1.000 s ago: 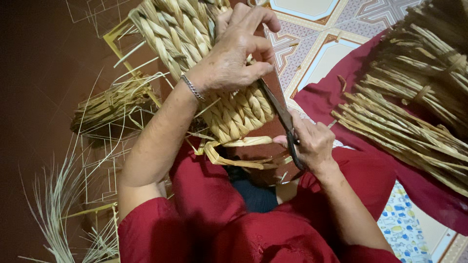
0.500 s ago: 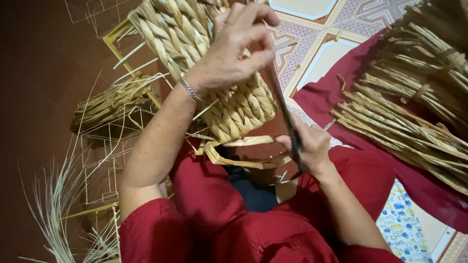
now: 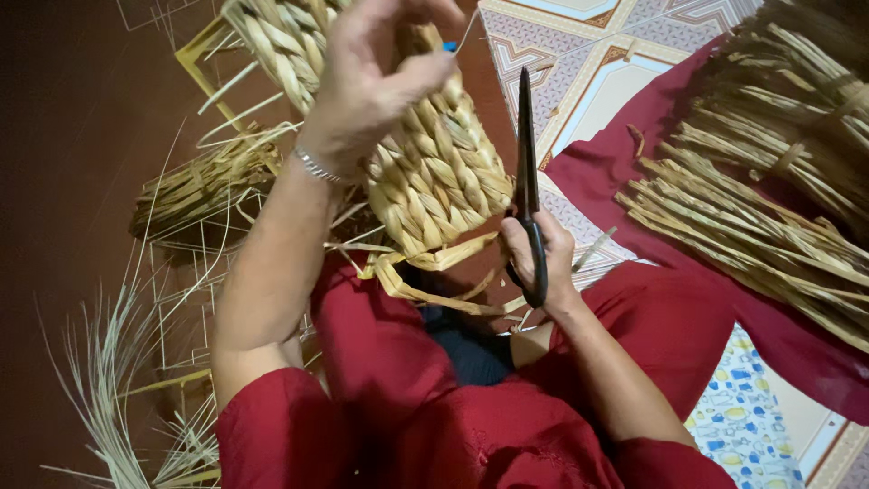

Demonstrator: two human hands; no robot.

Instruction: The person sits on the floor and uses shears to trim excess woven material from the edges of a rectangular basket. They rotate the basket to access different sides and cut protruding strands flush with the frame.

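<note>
**A:** Status from the head view? Biggest thing first.

**B:** Woven straw basket (image 3: 434, 172), centre frame, held up over my lap above the red skirt (image 3: 389, 362). I judge it light but bulky; the braided wall looks stiff enough to hold shape, with some give under pressure. Rough weave, so not slippery.

**A:** Where do I hold it?

**B:** Left hand (image 3: 362, 91) sits on the upper wall, fingers curled and pinched near the top; it seems to pinch a thin strand, but I cannot tell for sure. Best purchase, I reckon, is the thick braid, not the loose flat strips (image 3: 425, 281) hanging from the bottom edge. Those look floppy and likely to tear.

**A:** Right side?

**B:** Right hand (image 3: 543, 263) is closed through the handles of dark scissors (image 3: 527, 181), blades together, pointing up, just beside the basket's right wall.

**A:** Room to move?

**B:** Tight on the right: bundles of braided straw (image 3: 751, 208) on a red cloth (image 3: 634, 154), near the scissors. On the left, a smaller bundle (image 3: 199, 181) and loose reeds (image 3: 100, 380) on the dark floor. Open space is the patterned tile (image 3: 615, 54) above the blades.
</note>
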